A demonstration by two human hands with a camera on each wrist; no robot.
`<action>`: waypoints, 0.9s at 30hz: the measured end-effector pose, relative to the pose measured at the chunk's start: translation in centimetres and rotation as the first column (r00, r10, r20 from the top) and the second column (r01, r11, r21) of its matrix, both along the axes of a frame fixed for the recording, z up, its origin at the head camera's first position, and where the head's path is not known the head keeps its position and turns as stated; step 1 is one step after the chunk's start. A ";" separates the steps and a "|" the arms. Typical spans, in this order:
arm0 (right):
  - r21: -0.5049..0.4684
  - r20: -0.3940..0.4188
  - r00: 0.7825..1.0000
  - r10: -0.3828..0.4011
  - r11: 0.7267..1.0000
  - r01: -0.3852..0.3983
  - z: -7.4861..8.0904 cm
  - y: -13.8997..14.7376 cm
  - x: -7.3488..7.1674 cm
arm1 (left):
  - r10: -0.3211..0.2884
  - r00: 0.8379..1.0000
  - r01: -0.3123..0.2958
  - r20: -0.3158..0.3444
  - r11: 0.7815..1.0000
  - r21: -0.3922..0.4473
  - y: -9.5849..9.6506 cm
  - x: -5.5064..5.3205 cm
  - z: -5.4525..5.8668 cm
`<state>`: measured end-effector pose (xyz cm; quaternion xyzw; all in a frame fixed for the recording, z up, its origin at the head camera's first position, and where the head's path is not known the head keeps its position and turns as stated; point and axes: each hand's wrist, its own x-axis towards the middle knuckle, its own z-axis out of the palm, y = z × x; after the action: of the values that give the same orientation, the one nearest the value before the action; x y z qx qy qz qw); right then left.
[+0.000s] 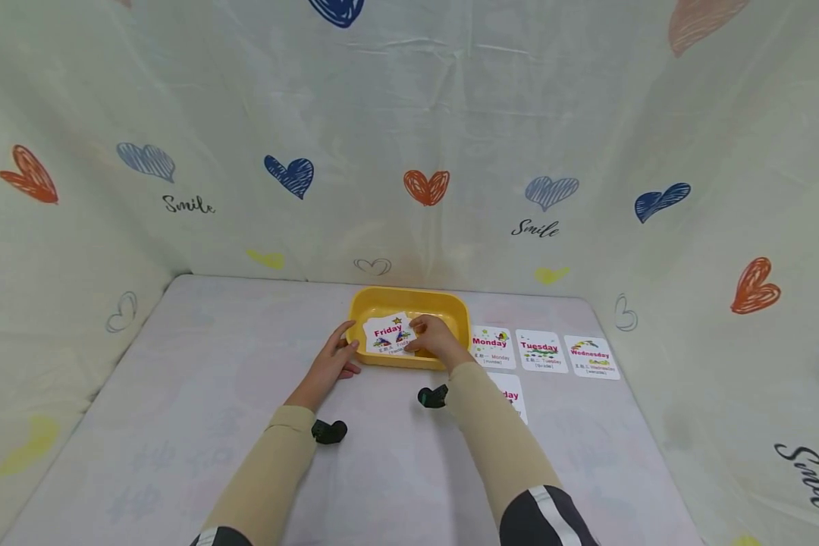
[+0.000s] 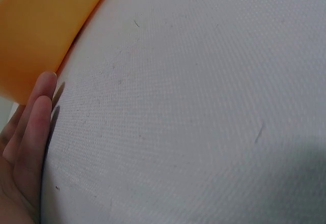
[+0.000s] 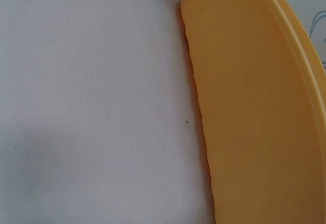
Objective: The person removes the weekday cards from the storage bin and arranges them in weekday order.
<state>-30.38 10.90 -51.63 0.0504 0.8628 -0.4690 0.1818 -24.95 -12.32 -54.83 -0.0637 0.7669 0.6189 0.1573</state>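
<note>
In the head view, a yellow tray point(image 1: 459, 307) stands on the table. Inside it lies a white card printed "Friday" point(image 1: 385, 334), over the uneven edges of what look like more cards. My right hand point(image 1: 437, 338) reaches over the tray's near side and pinches the right edge of the Friday card between thumb and fingers. At the tray's near left corner is my left hand point(image 1: 331, 362), fingers mostly straight and against the rim. The left wrist view has its fingers point(image 2: 35, 127) lying along the tray's outer wall point(image 2: 43, 30); in the right wrist view the card is hidden.
Right of the tray, a Monday card point(image 1: 494, 347), a Tuesday card point(image 1: 541, 351) and a Wednesday card point(image 1: 591, 357) form a row. Below Monday, another card point(image 1: 514, 394) ending in "day" is partly covered by my right sleeve point(image 1: 494, 432). A heart-printed curtain point(image 1: 368, 212) encloses the table.
</note>
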 end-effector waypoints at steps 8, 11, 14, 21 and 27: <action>0.126 0.009 0.999 0.032 0.991 -0.033 -0.4 -0.4 -0.7 | -0.009 1.000 0.010 -0.010 0.999 0.041 -0.3 -0.3 -0.4; 0.144 0.007 0.999 0.032 0.989 -0.032 -0.6 -0.4 -0.9 | -0.014 1.000 0.014 -0.007 0.999 0.035 -0.3 -0.3 -0.4; 0.146 -0.002 1.000 0.025 0.989 -0.025 -0.6 -0.3 -1.0 | -0.011 1.000 0.011 -0.004 0.999 0.034 -0.3 -0.3 -0.5; 0.103 -0.005 1.000 0.014 0.995 -0.013 -0.5 0.1 -1.1 | -0.007 1.000 0.006 0.001 1.000 0.022 -0.2 -0.3 -0.4; 0.063 0.019 0.999 0.032 0.997 -0.033 -0.4 0.2 -1.2 | 0.000 1.000 0.000 -0.008 1.000 0.020 -0.2 -0.2 -0.3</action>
<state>-31.55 11.14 -52.04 0.0463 0.8763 -0.4378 0.1957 -25.18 -12.53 -55.13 -0.0597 0.7614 0.6266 0.1549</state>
